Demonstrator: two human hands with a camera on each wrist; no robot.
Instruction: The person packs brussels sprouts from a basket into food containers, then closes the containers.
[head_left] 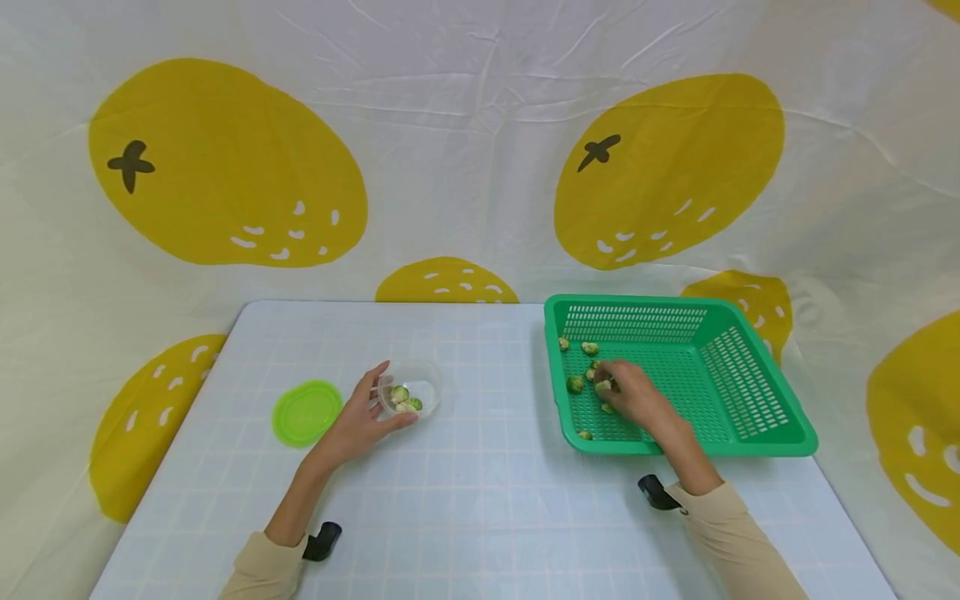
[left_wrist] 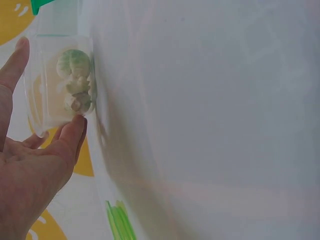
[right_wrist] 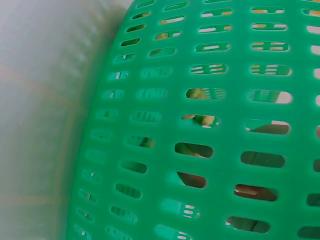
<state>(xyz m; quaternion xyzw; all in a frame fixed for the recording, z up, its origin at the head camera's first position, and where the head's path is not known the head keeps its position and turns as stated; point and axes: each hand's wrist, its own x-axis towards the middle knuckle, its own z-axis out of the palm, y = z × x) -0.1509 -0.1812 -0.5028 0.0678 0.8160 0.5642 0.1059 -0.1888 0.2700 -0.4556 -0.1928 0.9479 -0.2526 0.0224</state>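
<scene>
On the left of the table, my left hand (head_left: 365, 425) holds a clear round plastic container (head_left: 429, 385) between thumb and fingers. Several green and pale Brussels sprouts (left_wrist: 73, 64) lie in it, seen through its wall in the left wrist view. My right hand (head_left: 636, 395) reaches down into a green plastic basket (head_left: 780, 408), its fingertips pinching a Brussels sprout (head_left: 602, 387). Other loose sprouts (head_left: 575, 384) lie around it on the left part of the basket floor. The basket's slotted wall (right_wrist: 235, 135) hides most of that hand in the right wrist view.
A bright green round lid (head_left: 307, 413) lies flat on the table left of the container. The table (head_left: 480, 500) has a pale checked cover. Behind it hangs a white curtain (head_left: 465, 167) printed with large yellow fruit.
</scene>
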